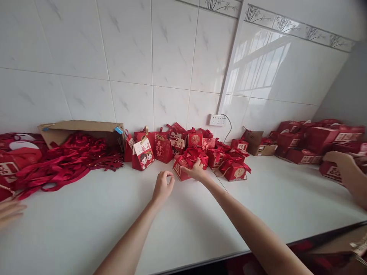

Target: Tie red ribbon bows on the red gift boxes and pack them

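Observation:
My right hand (198, 171) grips a small red gift box (185, 175) tied with a red ribbon bow, thumb spread across it. Just left of that box, my left hand (164, 186) hangs over the white tabletop with its fingers curled in; nothing shows in it. A cluster of finished-looking red boxes surrounds the held one, among them a box with a round gold emblem (238, 173) to the right. Left of my hands stands a red-and-white gift bag (143, 154) with two cartoon figures, beside a plain red bag (163, 148).
A cardboard carton (83, 125) lies on its side at left, spilling a heap of red ribbons (69, 162). Another person's hand (11, 212) is at the left edge. At right, a person's hand (348, 168) touches stacked red boxes (321, 139). A wall socket (217, 120) sits behind.

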Available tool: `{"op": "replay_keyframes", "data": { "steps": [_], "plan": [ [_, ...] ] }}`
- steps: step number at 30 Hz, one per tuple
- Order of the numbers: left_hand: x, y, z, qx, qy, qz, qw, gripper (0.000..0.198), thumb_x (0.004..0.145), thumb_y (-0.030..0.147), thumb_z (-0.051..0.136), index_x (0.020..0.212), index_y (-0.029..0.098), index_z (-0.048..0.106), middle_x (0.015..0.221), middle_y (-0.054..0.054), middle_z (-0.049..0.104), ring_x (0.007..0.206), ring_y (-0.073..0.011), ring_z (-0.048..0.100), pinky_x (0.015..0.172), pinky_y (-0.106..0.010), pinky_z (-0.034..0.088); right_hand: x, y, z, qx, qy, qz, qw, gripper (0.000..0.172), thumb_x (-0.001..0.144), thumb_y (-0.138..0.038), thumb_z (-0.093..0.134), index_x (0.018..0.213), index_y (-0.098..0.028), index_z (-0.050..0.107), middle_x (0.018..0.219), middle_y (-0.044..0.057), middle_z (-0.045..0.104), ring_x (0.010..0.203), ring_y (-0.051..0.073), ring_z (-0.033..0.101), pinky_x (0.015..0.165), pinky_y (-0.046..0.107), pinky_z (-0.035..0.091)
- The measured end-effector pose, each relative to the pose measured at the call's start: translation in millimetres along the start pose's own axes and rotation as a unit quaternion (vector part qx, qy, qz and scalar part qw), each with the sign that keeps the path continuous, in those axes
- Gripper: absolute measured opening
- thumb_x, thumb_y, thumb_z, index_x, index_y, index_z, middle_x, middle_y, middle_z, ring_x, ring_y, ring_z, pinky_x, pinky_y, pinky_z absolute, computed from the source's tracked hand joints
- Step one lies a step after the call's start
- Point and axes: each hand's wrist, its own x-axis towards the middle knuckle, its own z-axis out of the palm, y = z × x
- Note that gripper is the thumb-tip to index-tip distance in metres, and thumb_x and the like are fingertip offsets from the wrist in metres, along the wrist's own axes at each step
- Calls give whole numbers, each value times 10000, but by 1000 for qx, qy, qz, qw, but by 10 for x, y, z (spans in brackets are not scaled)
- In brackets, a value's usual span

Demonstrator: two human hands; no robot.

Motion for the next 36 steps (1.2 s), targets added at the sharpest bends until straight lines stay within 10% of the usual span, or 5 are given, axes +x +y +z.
{"op": "replay_keyframes", "data": {
  "steps": [7, 14, 18, 27, 36],
  "plan": [
    [135, -245, 49, -49, 94, -120, 987, 164, 770, 290, 500, 910, 205, 512, 978, -95, 585, 927, -241, 591, 814, -435, 483, 185, 63, 299, 118, 169, -164, 965, 874, 610, -371, 669, 1319, -91, 242, 1254, 257, 391, 1259, 417, 343, 994, 548, 336],
    [171, 58, -112, -134, 60, -155, 977, 410, 842, 478, 421, 1162, 229, 483, 1290, -104, 504, 1224, -263, 453, 939, -420, 440, -41, 457, 14, 92, 11, -459, 883, 888, 558, -150, 581, 1373, -165, 231, 1422, 170, 277, 1346, 313, 255, 1076, 494, 282],
    [86, 280, -96, -178, -70, -97, 977, 595, 786, 576, 486, 1267, 238, 395, 1406, -83, 392, 1305, -248, 362, 1039, -375, 353, -198, 504, -66, 134, -59, -434, 889, 887, 586, -118, 511, 1413, -231, 210, 1411, 124, 358, 1294, 301, 364, 995, 487, 391],
    [64, 233, -177, -119, -36, -105, 987, 508, 788, 652, 419, 1017, 206, 497, 1077, -63, 604, 1029, -240, 558, 896, -353, 431, -246, 408, -29, 393, -97, -265, 875, 250, 755, -409, 516, 894, -202, 504, 957, 46, 587, 925, 187, 581, 792, 357, 488],
    [23, 268, -231, -127, -75, 7, 989, 724, 697, 690, 486, 1213, 186, 433, 1206, -118, 545, 1108, -284, 532, 918, -387, 441, -171, 430, 3, 283, -40, -249, 926, 335, 693, -482, 544, 592, -192, 408, 598, -40, 442, 581, 107, 417, 580, 263, 354]
  ]
}}
